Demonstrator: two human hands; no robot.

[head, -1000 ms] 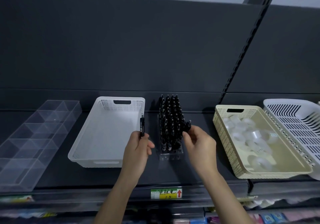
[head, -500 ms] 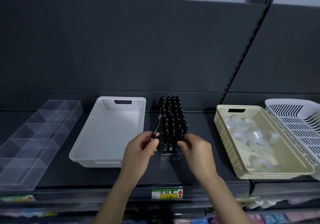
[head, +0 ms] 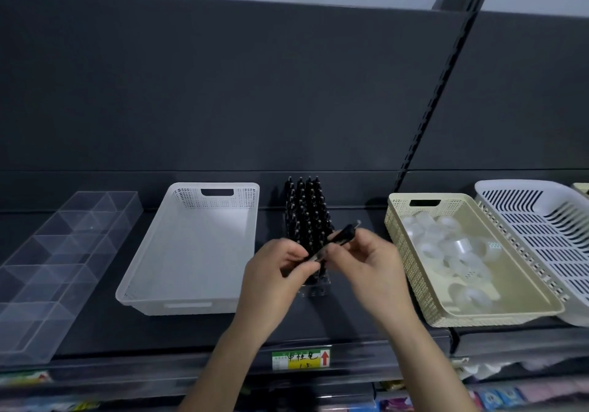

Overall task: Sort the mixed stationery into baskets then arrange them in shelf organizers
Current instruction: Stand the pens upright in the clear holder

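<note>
Two hands, one pen: packed rack at risk

Dark grey metal shelf (head: 95, 332) runs across the lower half of frame. Left of centre on it is a white perforated plastic basket (head: 197, 252) with nothing visible inside. Right of centre, a beige perforated plastic basket (head: 411, 268) holds clear tape rolls (head: 446, 246). Centre frame: clear plastic pen rack (head: 307, 214), close-packed with upright black pens.

Just in front of it, the left hand (head: 274, 278) pinches the lower end of a slim black plastic pen (head: 342, 235). The right hand (head: 373, 265) curls its fingers round the barrel. The pen slants up to the right.

Risks, as judged:
- The rack looks nearly full, so forcing this pen in could tip its neighbours or shove the light rack back.
- The pen sits between two grips, and a loose pinch would drop it onto the shelf or off the front edge.
- Knuckles are close to the front row.

Half a second back, the left hand alone held the pen near upright at the rack's left, with the right hand at the rack's front. Now both hands share it, slanted.
</note>
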